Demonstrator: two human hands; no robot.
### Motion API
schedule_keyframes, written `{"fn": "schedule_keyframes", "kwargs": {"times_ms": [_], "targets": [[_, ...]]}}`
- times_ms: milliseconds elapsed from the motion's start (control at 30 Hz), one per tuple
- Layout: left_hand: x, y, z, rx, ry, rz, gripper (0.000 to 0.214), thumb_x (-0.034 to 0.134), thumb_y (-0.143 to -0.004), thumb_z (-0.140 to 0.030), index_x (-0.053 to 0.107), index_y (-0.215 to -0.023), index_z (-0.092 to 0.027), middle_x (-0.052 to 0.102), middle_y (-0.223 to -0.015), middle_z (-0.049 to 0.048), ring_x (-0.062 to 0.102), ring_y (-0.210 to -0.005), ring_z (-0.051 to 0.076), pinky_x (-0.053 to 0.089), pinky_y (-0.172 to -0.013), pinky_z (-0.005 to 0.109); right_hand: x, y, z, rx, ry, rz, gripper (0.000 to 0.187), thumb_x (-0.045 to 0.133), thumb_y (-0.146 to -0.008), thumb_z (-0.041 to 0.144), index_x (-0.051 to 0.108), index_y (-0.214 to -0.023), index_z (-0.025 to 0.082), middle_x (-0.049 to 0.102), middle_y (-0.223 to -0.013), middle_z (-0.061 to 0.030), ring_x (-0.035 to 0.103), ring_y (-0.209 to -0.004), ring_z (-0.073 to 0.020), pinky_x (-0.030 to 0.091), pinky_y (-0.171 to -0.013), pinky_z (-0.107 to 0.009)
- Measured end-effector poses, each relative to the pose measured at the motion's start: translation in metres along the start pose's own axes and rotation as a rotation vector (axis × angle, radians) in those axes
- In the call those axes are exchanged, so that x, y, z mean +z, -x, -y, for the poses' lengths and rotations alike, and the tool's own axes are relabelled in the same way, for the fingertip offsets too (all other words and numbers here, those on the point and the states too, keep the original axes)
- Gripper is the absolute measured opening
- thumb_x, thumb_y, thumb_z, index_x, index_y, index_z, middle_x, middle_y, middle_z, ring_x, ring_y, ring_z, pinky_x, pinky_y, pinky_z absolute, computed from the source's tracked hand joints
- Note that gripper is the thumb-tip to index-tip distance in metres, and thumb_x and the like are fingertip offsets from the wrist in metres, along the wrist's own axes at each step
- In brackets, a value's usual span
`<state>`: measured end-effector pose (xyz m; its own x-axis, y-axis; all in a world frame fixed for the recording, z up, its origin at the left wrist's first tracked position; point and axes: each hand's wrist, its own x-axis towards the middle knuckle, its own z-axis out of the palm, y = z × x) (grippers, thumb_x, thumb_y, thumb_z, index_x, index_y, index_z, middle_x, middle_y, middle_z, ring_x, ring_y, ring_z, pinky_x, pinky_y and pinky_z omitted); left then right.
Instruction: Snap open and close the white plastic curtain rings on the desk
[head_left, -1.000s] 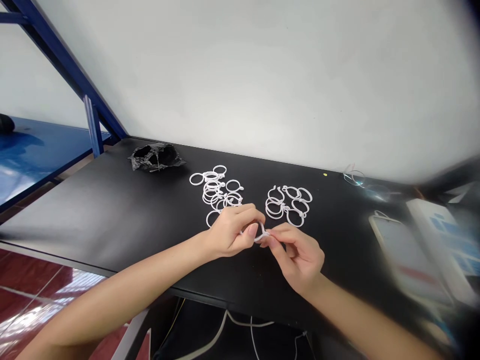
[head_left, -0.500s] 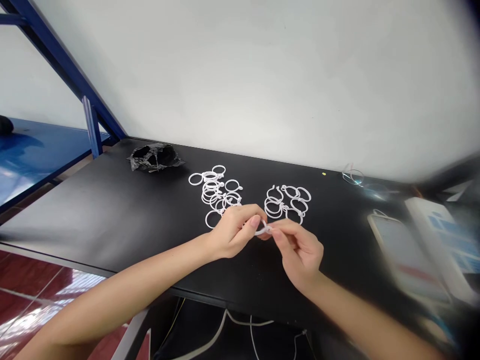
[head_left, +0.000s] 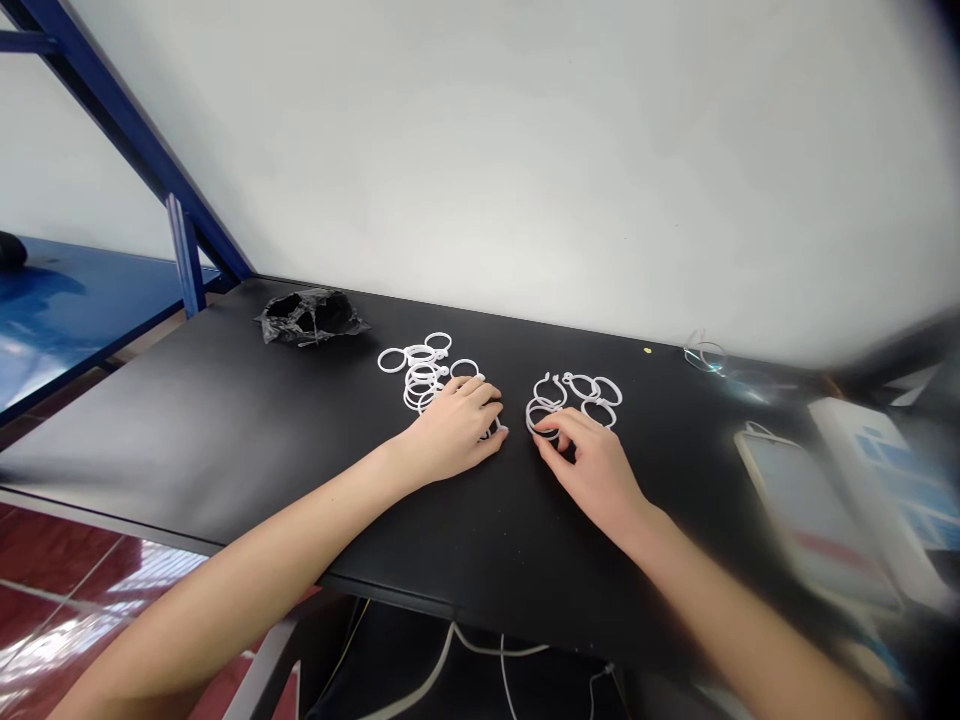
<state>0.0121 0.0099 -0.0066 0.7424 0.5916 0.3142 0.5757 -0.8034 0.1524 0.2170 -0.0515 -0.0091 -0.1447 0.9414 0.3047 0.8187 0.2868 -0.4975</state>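
Note:
Two heaps of white plastic rings lie on a black desk (head_left: 225, 430). My left hand (head_left: 454, 432) rests palm down on the near side of the left heap (head_left: 420, 368), fingers stretched flat over the rings, with one ring showing by the fingertips. My right hand (head_left: 592, 465) is at the near left edge of the right heap (head_left: 589, 388). Its thumb and forefinger pinch a white ring (head_left: 541, 420) that lies against that heap on the desk.
A crumpled black plastic bag (head_left: 309, 315) sits at the back left of the desk. A phone (head_left: 810, 510), a white box (head_left: 892, 480) and a clear object (head_left: 705, 355) lie at the right. Blue metal shelving (head_left: 67, 300) stands to the left. Cables (head_left: 480, 650) hang under the desk.
Both hands held one ring together above the desk's front. They have parted: the left went down onto the left heap, the right carried the ring to the right heap.

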Motion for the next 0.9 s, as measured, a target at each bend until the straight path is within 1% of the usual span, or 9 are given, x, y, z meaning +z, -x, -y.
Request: {"fn": "schedule_keyframes", "kwargs": {"times_ms": [133,267,400,533,600,700,733,800,900], "targets": [[-0.003,0.001,0.000,0.006,0.027,0.018,0.028,0.047,-0.096,-0.027,0.065,-0.109,-0.011,0.064,-0.117,0.0134,0.058,-0.111,0.027,0.039,-0.103,0.045,0.001,-0.001,-0.001,-0.023,0.001,-0.014,0.012,0.057,-0.087,0.013,0.065,-0.082,0.020,0.060,-0.073,0.0012,0.052,-0.056,-0.0114,0.042,-0.053,-0.026],[-0.007,0.000,-0.004,-0.010,0.157,-0.052,0.031,0.050,-0.096,-0.033,0.063,-0.114,-0.012,0.064,-0.114,0.0126,0.057,-0.108,0.027,0.040,-0.102,0.046,0.000,-0.002,0.001,-0.102,-0.095,-0.142,0.014,0.058,-0.086,0.009,0.063,-0.078,0.020,0.062,-0.074,0.0002,0.051,-0.056,-0.0108,0.042,-0.048,-0.025],[-0.012,-0.001,-0.016,-0.149,0.584,-0.115,0.035,0.048,-0.098,-0.035,0.055,-0.125,-0.014,0.066,-0.106,0.0094,0.060,-0.098,0.021,0.047,-0.091,0.037,-0.002,0.002,0.009,-0.332,-0.215,-0.310,0.018,0.060,-0.086,0.004,0.064,-0.086,0.021,0.069,-0.085,-0.0030,0.062,-0.068,-0.0127,0.050,-0.051,-0.023],[-0.017,-0.001,-0.025,-0.298,1.052,-0.023,0.038,0.045,-0.098,-0.038,0.054,-0.128,-0.016,0.060,-0.077,0.0000,0.056,-0.063,0.011,0.048,-0.063,0.025,-0.002,0.007,0.018,-0.536,-0.237,-0.315,0.025,0.062,-0.084,0.000,0.064,-0.097,0.021,0.070,-0.088,-0.0041,0.066,-0.075,-0.0139,0.055,-0.056,-0.024],[-0.019,-0.001,-0.025,-0.312,1.165,0.017,0.035,0.042,-0.098,-0.036,0.059,-0.121,-0.015,0.054,-0.070,-0.0023,0.050,-0.056,0.008,0.044,-0.056,0.022,-0.002,0.008,0.019,-0.527,-0.270,-0.351,0.028,0.066,-0.081,0.000,0.064,-0.101,0.021,0.068,-0.092,-0.0054,0.064,-0.072,-0.0130,0.055,-0.054,-0.024],[-0.022,-0.002,-0.022,-0.332,1.219,0.032,0.035,0.042,-0.098,-0.036,0.064,-0.112,-0.013,0.048,-0.063,-0.0038,0.044,-0.053,0.008,0.039,-0.052,0.020,-0.003,0.009,0.017,-0.391,-0.316,-0.475,0.032,0.070,-0.079,0.004,0.065,-0.105,0.022,0.064,-0.092,-0.0046,0.059,-0.066,-0.0117,0.054,-0.052,-0.026],[-0.023,-0.003,-0.020,-0.329,1.228,0.046,0.035,0.042,-0.098,-0.036,0.065,-0.110,-0.013,0.046,-0.061,-0.0042,0.042,-0.052,0.008,0.038,-0.050,0.020,-0.003,0.009,0.016,-0.341,-0.339,-0.480,0.032,0.069,-0.080,0.006,0.064,-0.108,0.023,0.064,-0.088,-0.0032,0.058,-0.065,-0.0119,0.054,-0.053,-0.027],[-0.025,-0.004,-0.019,-0.311,1.247,0.086,0.036,0.043,-0.097,-0.037,0.066,-0.107,-0.012,0.043,-0.059,-0.0047,0.039,-0.051,0.007,0.035,-0.049,0.020,-0.003,0.009,0.015,-0.268,-0.404,-0.417,0.029,0.066,-0.084,0.009,0.064,-0.109,0.023,0.064,-0.083,-0.0019,0.060,-0.067,-0.0135,0.055,-0.056,-0.029],[-0.027,-0.005,-0.021,-0.295,1.244,0.121,0.037,0.040,-0.098,-0.039,0.066,-0.104,-0.012,0.039,-0.058,-0.0052,0.038,-0.051,0.008,0.035,-0.048,0.020,0.000,0.010,0.015,-0.233,-0.489,-0.301,0.017,0.061,-0.088,0.011,0.065,-0.100,0.023,0.067,-0.082,-0.0026,0.063,-0.068,-0.0146,0.055,-0.057,-0.029]]}}
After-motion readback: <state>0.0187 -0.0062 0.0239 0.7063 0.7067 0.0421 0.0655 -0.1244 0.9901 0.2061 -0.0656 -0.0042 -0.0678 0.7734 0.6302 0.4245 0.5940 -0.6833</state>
